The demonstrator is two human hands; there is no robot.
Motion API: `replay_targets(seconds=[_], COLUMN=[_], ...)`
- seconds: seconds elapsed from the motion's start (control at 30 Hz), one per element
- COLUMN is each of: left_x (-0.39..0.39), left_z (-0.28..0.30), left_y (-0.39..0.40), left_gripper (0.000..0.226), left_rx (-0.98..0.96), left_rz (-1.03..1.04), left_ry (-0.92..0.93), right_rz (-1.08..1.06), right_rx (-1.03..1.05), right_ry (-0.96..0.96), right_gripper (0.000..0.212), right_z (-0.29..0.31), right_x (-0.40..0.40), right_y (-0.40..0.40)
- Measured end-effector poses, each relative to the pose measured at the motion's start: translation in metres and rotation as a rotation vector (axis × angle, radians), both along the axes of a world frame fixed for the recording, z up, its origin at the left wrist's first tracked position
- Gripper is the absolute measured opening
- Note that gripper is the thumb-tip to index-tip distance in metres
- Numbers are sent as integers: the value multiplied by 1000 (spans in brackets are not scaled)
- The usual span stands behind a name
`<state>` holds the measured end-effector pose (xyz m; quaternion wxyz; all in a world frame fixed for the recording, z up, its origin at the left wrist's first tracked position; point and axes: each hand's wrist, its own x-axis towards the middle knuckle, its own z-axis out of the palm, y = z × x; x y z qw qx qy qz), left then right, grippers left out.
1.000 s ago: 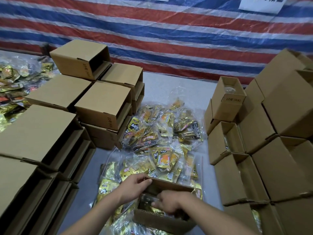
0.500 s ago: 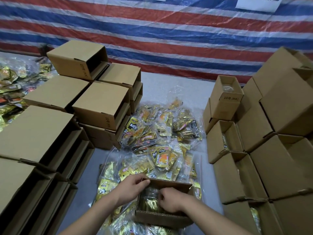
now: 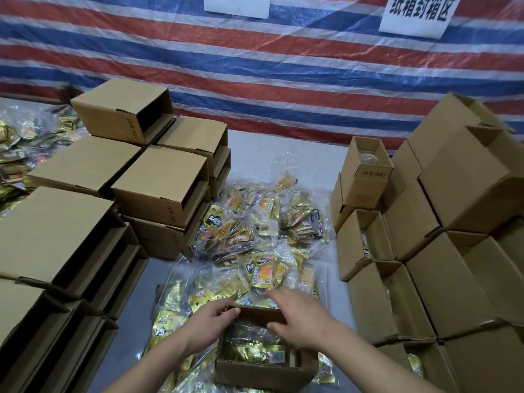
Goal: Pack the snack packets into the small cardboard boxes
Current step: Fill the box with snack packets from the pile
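Left fingers (image 3: 226, 310) pinch the open box's (image 3: 263, 373) far-left corner; right hand (image 3: 300, 319) hovers over it, fingers spread, holding nothing. Beyond the box lie snack packets (image 3: 263, 245): probably light, slippery, best pinched by edges.

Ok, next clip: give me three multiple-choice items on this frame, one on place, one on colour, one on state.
1. Where is the packet pile?
A. left of the stacks
B. between the box stacks
C. on a stack

2. The backdrop stripes are
A. red, blue, white
B. green, yellow
C. black, grey

3. The box under the hands is
A. taped
B. flattened
C. open, packets inside

Key: 1 B, box stacks flank the pile; 2 A, plain on the tarp; 3 C, left hand holds its rim, right hand is over gold packets inside.
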<state>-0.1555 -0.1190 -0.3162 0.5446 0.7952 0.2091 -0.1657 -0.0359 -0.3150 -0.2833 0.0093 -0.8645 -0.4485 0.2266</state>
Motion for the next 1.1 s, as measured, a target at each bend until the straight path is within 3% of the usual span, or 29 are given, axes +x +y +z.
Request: replay_targets(seconds=[0.13,0.23,0.33,0.47,0.67,0.9,1.1], left_x=[3,15,40,80,151,261,309], left_z=[9,26,57,93,124,118,107], left_y=[-1,-4,-13,-41,-122,-176,-193], left_gripper=[21,21,27,63,76,52,46], left_rx=[30,18,-57,-66,-256,-74,-41], left_rz=[-36,-16,136,339,88,18,-77], left_ry=[34,6,-125,-245,-150,-70,-68], right_rz=[4,-64,-197,-488,-822,-1033,-1091], right_rx=[-27,71,170,298,377,237,214], right_ry=[-3,1,-58,-151,-346,-265,-227], right_gripper=[13,12,11,9,23,8,21], right_z=[-19,-14,7,46,87,107,104], right_x=[2,11,34,78,134,188,218], right_y=[3,-6,-21,-47,-73,-98,-114])
